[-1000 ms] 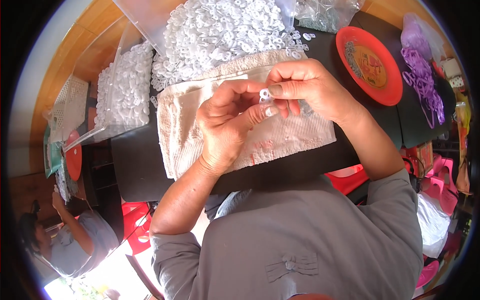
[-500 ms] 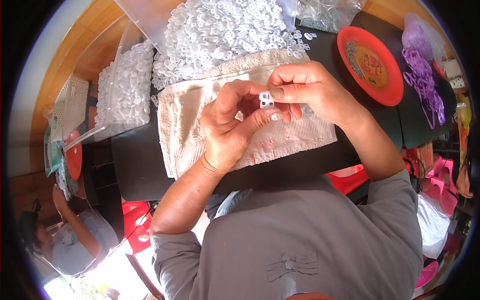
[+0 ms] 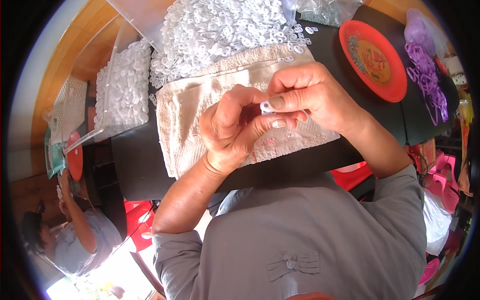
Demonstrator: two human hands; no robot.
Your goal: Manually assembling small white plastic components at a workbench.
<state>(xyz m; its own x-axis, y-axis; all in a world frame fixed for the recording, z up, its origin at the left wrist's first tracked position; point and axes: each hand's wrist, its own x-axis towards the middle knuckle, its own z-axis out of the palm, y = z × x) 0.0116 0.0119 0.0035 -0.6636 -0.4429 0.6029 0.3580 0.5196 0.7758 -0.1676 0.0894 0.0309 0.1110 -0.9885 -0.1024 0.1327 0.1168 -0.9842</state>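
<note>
Between my two hands is a small white plastic piece with holes (image 3: 265, 107), held over a folded beige towel (image 3: 182, 127). My left hand (image 3: 227, 122) pinches it from the left with thumb and fingers. On the right side, the thumb of my right hand (image 3: 312, 97) presses on the piece, its fingers curled behind. The thumbs cover much of it, so I cannot tell whether it is one piece or two joined. Beyond the towel spreads a big heap of similar white pieces (image 3: 215, 37), and a few loose ones (image 3: 285, 59) lie on the towel's far edge.
A clear bin of white pieces (image 3: 125, 82) stands at left. At right are a red plate (image 3: 398, 89) holding small metal bits (image 3: 354, 52) and a purple cord bundle (image 3: 425, 75). A clear bag (image 3: 327, 12) sits at the back. Another person (image 3: 82, 240) works far left.
Both hands stay pinched on the piece, which has turned slightly and is now more covered by my thumbs. At far left, the other person's hand has moved up.
</note>
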